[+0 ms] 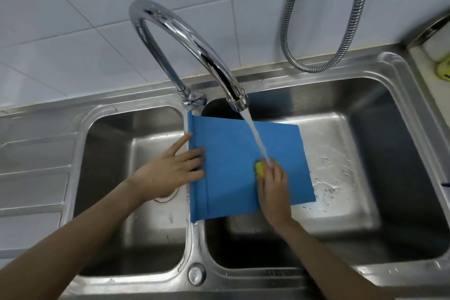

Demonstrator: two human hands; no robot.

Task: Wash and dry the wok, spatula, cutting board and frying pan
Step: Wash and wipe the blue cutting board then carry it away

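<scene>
The blue cutting board (233, 153) is scrubbed under running water with a yellow sponge (260, 168), gripped by the right hand (272, 182). At nine o'clock, its edge is steadied by the flat, open left hand (170, 170). Drying remains undone; wok, spatula and frying pan are unseen.

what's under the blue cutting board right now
The right basin of the sink, its wet floor showing past the blue cutting board; the board's left edge overhangs the divider. Whatever lies directly beneath, including any drain, is covered.
</scene>
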